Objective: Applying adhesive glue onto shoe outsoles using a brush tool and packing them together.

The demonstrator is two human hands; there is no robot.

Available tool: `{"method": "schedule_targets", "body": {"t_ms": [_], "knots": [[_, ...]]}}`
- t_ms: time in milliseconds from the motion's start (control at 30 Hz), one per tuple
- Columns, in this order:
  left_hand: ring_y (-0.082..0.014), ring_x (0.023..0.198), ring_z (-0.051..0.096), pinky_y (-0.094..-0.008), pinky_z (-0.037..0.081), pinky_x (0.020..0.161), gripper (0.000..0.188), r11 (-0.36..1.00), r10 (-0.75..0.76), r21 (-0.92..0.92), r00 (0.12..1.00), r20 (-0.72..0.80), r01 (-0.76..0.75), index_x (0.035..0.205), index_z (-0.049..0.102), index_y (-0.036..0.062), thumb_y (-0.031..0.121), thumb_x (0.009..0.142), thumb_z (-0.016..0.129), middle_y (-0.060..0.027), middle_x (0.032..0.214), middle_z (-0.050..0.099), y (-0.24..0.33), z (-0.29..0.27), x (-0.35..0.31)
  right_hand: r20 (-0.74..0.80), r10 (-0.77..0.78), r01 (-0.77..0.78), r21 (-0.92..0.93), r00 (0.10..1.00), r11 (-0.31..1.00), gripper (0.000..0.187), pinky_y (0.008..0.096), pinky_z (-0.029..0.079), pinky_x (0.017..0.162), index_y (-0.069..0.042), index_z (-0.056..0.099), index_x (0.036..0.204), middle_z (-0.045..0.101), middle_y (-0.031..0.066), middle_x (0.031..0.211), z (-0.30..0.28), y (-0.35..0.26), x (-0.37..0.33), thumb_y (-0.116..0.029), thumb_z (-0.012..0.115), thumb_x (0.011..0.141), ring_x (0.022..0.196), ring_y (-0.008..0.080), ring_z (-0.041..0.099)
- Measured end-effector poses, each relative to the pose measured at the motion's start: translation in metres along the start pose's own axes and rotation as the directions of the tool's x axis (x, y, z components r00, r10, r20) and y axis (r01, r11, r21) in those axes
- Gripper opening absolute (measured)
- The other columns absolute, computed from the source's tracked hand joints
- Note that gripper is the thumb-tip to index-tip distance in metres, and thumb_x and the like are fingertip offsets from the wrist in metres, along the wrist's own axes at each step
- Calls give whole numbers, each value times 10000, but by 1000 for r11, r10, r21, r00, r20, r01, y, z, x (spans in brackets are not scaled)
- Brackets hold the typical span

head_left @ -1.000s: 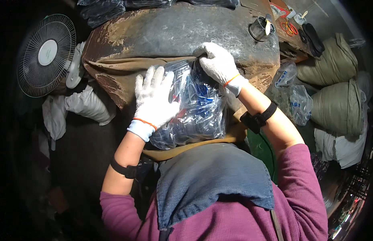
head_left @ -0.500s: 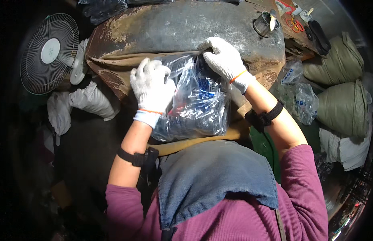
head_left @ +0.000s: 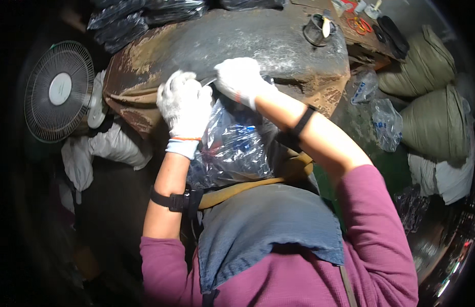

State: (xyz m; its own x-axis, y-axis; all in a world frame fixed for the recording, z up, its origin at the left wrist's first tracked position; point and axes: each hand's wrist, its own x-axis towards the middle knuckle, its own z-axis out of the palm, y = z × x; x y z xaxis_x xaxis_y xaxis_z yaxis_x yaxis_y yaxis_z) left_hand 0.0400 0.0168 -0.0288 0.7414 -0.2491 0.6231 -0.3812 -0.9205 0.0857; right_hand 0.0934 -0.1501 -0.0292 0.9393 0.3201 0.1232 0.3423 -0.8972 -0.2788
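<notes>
A clear plastic bag [head_left: 236,148] holding several blue-and-white packets rests against the front edge of a worn dark worktable [head_left: 258,41]. My left hand [head_left: 185,108], in a white knit glove, grips the bag's top on its left side. My right hand [head_left: 241,79], also gloved, closes on the bag's upper edge at the table's rim. The two hands sit close together, almost touching. The bag's lower part hangs over my tan apron strap and grey cloth.
A round fan [head_left: 59,91] stands at the left beside white cloth bundles [head_left: 117,146]. Dark plastic bags [head_left: 140,15] lie at the table's far edge, a small metal cup [head_left: 317,29] at its right. Green sacks [head_left: 434,97] and clear bags [head_left: 386,123] are stacked on the right.
Both hands have moved up the bag and closer together, the right hand shifting left toward the left hand. The bag's top is now gathered at the table's rim.
</notes>
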Motion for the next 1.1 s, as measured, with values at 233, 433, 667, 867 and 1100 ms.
{"method": "schedule_targets", "body": {"t_ms": [233, 433, 667, 867, 1100], "knots": [[-356, 1300, 602, -550, 487, 1051, 414, 927, -355, 143, 684, 638, 348, 1248, 707, 172, 377, 910, 586, -132, 1338, 662, -4, 38, 39, 234, -57, 92, -142, 970, 986, 296, 446, 588, 841, -110, 823, 1043, 790, 139, 1067, -2, -2, 34, -233, 586, 913, 992, 336, 766], [-410, 1166, 679, -516, 512, 1049, 494, 958, -266, 148, 563, 782, 247, 1173, 766, 68, 409, 982, 463, -227, 1209, 721, -51, 80, 42, 397, 49, 59, -255, 917, 965, 304, 418, 587, 860, -143, 804, 1108, 782, 121, 1100, -16, 20, 34, -232, 582, 921, 1056, 325, 754], [-347, 1102, 706, -420, 556, 985, 366, 990, 13, -135, 904, 428, 49, 1089, 779, 86, 210, 1002, 446, -172, 1177, 740, -87, 64, 0, 32, -120, 121, -65, 992, 990, 319, 443, 562, 890, -102, 781, 1046, 749, 188, 1063, -11, 99, -33, -286, 540, 948, 1011, 381, 711], [-236, 1081, 720, -323, 546, 1008, 353, 836, -41, -537, 989, 143, 112, 1196, 765, 84, 148, 1005, 475, -110, 1181, 758, -58, -50, 63, -511, -7, 75, 112, 860, 991, 313, 344, 553, 964, -100, 774, 1153, 755, 120, 1123, -76, 67, -60, -164, 532, 965, 1061, 270, 715], [-250, 1186, 667, -346, 530, 1043, 481, 955, 42, -239, 878, -477, -176, 1327, 621, 6, -164, 877, 616, -149, 1246, 697, -92, -104, 69, -725, -43, 190, 122, 688, 974, 340, 362, 525, 1038, -29, 697, 1262, 732, 133, 1208, -133, 26, -60, -40, 631, 928, 1148, 272, 689]]}}
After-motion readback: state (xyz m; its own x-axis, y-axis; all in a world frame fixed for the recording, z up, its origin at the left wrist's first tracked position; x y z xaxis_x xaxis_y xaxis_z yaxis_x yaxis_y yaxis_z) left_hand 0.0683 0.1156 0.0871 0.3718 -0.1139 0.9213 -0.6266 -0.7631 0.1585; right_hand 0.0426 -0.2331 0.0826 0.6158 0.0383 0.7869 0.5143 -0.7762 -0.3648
